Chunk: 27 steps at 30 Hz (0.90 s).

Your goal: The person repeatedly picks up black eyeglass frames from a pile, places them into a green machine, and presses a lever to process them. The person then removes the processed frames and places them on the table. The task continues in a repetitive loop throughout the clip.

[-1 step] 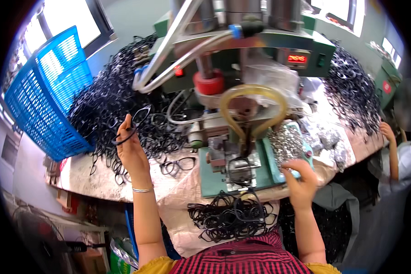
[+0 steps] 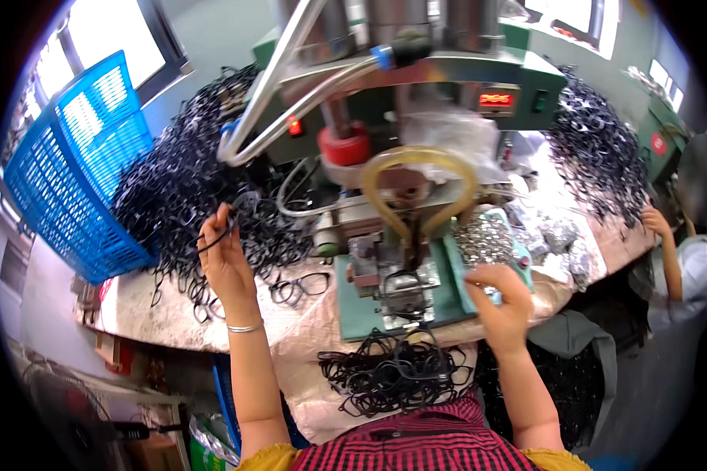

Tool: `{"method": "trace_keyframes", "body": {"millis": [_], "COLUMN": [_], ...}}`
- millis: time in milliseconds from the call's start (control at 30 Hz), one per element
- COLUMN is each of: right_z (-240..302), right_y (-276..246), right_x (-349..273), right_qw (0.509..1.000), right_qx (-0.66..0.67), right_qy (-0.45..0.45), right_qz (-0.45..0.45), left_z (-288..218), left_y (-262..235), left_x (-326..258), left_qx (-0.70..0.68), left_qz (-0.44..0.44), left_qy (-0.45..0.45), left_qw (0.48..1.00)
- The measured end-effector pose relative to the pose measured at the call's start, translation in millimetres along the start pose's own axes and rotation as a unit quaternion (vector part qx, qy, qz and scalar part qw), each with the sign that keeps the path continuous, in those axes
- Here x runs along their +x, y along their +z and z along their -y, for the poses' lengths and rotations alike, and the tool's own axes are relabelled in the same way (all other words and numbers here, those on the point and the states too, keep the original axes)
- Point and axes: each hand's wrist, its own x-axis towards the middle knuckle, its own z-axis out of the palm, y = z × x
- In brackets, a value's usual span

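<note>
My left hand [image 2: 226, 265] is raised by the large pile of black eyeglass frames [image 2: 177, 169], its fingers closed on a black eyeglass frame [image 2: 214, 240]. My right hand [image 2: 504, 304] is at the near edge of a green tray [image 2: 457, 284] of small shiny metal pieces [image 2: 485, 239]. Its thumb and forefinger are pinched; whatever is between them is too small to make out. Between my hands stands a green press machine [image 2: 291, 145] with a metal fixture [image 2: 406, 294] under its head. A heap of black frames [image 2: 393, 373] lies on the cloth in front of me.
A blue plastic basket [image 2: 78, 169] leans at the left. Clear hoses [image 2: 255, 118] cross above the bench. More black frames [image 2: 597, 149] are piled at the right, where another person's hand [image 2: 655, 222] rests. Silvery plastic bags [image 2: 562, 235] lie beside the tray.
My right hand has shifted slightly left relative to the tray, still pinched. The whole view has moved a little. My left hand keeps its hold on the eyeglass frame.
</note>
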Motion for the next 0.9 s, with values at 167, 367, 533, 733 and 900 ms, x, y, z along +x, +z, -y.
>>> {"method": "trace_keyframes", "body": {"millis": [167,367,533,733,900], "right_z": [10,16,39,52,-61], "right_y": [60,59,65,31,-4], "right_x": [29,25,27,28,21], "right_qw": [0.983,0.954,0.905,0.960,0.932], "right_qx": [0.173,0.270,0.378,0.221,-0.360], "right_qy": [0.058,0.130,0.191,0.126,0.039], "right_qz": [-0.017,0.004,0.033,0.121,0.017], "left_z": [34,-18,-52,-51,-20], "left_y": [1,61,119,105,110], "left_x": [-68,-99,-78,-103,-118], "left_qx": [0.060,0.030,0.212,0.325,0.294], "left_qz": [-0.110,0.004,0.240,0.380,0.491], "left_qy": [-0.123,-0.090,0.157,0.201,0.268], "left_qw": [0.984,0.995,0.934,0.842,0.775]}}
